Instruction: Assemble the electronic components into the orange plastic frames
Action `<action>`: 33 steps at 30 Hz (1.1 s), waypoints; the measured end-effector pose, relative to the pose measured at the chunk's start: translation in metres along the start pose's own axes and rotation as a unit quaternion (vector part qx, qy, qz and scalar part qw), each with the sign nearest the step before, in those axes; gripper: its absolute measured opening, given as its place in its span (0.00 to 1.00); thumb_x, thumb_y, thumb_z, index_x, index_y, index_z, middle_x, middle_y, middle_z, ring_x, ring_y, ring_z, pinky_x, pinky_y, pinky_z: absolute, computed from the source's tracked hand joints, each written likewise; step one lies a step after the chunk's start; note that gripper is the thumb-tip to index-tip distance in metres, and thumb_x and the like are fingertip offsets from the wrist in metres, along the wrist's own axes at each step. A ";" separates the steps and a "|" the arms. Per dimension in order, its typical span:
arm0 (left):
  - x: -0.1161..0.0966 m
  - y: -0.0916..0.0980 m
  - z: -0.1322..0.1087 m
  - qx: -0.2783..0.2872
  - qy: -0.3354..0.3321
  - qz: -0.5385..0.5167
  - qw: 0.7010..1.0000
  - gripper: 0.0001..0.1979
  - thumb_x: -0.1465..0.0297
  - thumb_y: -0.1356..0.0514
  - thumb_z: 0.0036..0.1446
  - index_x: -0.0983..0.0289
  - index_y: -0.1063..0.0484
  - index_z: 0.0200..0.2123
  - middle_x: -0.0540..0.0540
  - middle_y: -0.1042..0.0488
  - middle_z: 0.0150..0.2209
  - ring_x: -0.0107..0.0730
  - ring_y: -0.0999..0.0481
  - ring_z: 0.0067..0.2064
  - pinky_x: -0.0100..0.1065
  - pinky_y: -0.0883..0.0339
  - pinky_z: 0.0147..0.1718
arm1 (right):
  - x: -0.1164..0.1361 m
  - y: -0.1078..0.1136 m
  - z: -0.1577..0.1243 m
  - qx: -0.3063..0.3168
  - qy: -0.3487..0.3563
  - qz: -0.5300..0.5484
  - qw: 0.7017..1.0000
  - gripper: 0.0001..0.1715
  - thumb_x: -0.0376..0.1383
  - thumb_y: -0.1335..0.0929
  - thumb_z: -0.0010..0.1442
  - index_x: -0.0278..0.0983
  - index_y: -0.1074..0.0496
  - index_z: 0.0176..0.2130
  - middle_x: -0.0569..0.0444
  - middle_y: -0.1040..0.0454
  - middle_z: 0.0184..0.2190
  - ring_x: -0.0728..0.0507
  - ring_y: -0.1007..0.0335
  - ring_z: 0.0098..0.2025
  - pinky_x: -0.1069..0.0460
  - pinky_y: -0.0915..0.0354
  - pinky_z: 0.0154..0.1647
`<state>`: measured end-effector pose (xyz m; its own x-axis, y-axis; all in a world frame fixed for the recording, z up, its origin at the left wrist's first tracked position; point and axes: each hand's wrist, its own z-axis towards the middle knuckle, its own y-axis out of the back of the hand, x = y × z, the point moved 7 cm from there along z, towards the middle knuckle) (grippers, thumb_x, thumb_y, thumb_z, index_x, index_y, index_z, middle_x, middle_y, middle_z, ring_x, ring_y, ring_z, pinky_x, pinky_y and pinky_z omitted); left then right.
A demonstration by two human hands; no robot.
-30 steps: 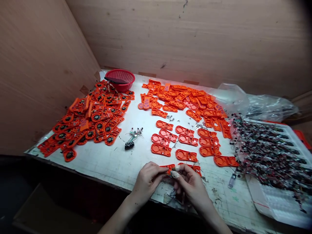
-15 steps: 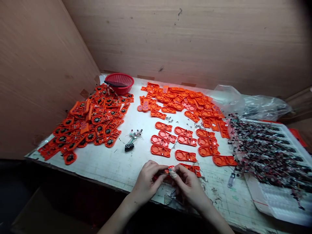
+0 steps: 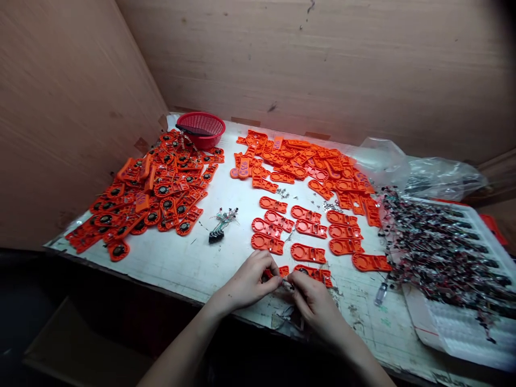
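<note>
Near the table's front edge, my left hand [image 3: 256, 277] and my right hand [image 3: 316, 301] meet, fingertips almost touching. Both are closed in a pinch on a small wired electronic part [image 3: 288, 285], which has dark bits and thin leads. Its exact shape is mostly covered by the fingers. Just beyond the fingertips lies an orange plastic shell [image 3: 284, 270], partly hidden by my left hand. To the right, behind my right hand, another orange shell [image 3: 320, 276] has a dark round piece in it. Several open orange shells [image 3: 308, 252] lie in loose rows further back.
At left is a heap of orange shells with round dark discs [image 3: 163, 191], with a red basket [image 3: 201, 141] behind. A wired black cluster [image 3: 216, 236] sits mid-table. Loose orange shells [image 3: 294, 171] pile at the back. A white tray [image 3: 447, 336] of wired parts and a screwdriver [image 3: 381, 294] are at right.
The fingers have shifted their pinch on the small wired part, and my left hand's fingers are more curled. Dark bits now show between the fingertips. The view has tilted slightly.
</note>
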<state>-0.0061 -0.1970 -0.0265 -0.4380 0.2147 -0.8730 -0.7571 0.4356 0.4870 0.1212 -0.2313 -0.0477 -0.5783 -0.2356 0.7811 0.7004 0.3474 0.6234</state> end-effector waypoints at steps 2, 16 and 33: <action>0.002 0.007 -0.003 -0.058 0.019 0.000 0.998 0.04 0.71 0.43 0.59 0.63 0.32 0.31 0.52 0.31 0.34 0.31 0.31 0.38 0.30 0.35 0.36 | -0.002 -0.001 -0.002 -0.007 -0.001 -0.027 1.000 0.10 0.32 0.43 0.64 0.38 0.39 0.30 0.56 0.34 0.26 0.48 0.37 0.27 0.55 0.42 0.28; 0.004 -0.025 -0.060 -0.256 -0.074 0.165 0.950 0.11 0.77 0.43 0.59 0.60 0.27 0.43 0.55 0.26 0.41 0.37 0.31 0.46 0.40 0.32 0.45 | 0.000 -0.008 -0.007 -0.091 0.004 -0.170 0.981 0.12 0.33 0.43 0.64 0.38 0.39 0.29 0.56 0.35 0.24 0.47 0.36 0.26 0.54 0.45 0.28; 0.007 -0.030 -0.058 -0.234 -0.049 0.206 0.949 0.13 0.77 0.44 0.59 0.60 0.26 0.45 0.57 0.28 0.42 0.39 0.35 0.44 0.41 0.31 0.42 | -0.002 -0.012 -0.012 -0.145 -0.003 -0.208 0.967 0.10 0.32 0.42 0.65 0.37 0.36 0.34 0.52 0.30 0.28 0.45 0.32 0.31 0.53 0.42 0.32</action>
<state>-0.0147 -0.2593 -0.0455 -0.7142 0.3721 -0.5929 -0.6732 -0.1334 0.7273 0.1194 -0.2461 -0.0564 -0.8372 -0.2951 0.4604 0.4939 -0.0466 0.8683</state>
